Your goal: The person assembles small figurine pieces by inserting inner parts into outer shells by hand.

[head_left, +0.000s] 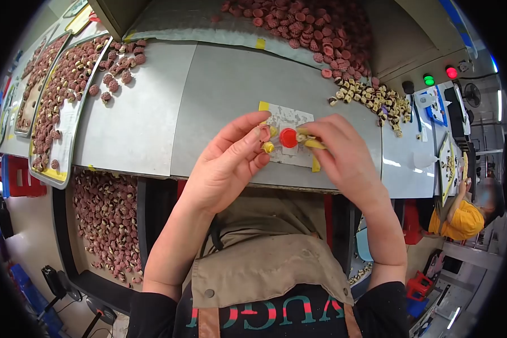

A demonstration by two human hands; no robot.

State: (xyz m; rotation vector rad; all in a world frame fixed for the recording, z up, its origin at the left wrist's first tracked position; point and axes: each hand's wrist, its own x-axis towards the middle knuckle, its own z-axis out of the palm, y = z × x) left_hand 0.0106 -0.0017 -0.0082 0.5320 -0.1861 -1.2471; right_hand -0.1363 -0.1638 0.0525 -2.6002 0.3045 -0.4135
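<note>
Between thumb and fingers, my left hand [230,160] holds a small pinkish cup-shaped piece [265,133], close to a yellow-tipped nozzle [268,147]. My right hand [346,155] pinches a small pale piece [302,137], with a yellow cover or tool [315,144] by its fingers. A round red cap [288,138] lies between both hands, over a white plate [290,115] taped to the grey table [225,79]. What lies under my fingertips is partly hidden.
Pink raspberry-like pieces [321,34] are heaped at the back, beside cream-and-dark pieces [372,98] at right. Trays of assembled pieces [67,163] stand at left, and a full bin [104,219] sits below. A person in yellow [459,219] is at far right.
</note>
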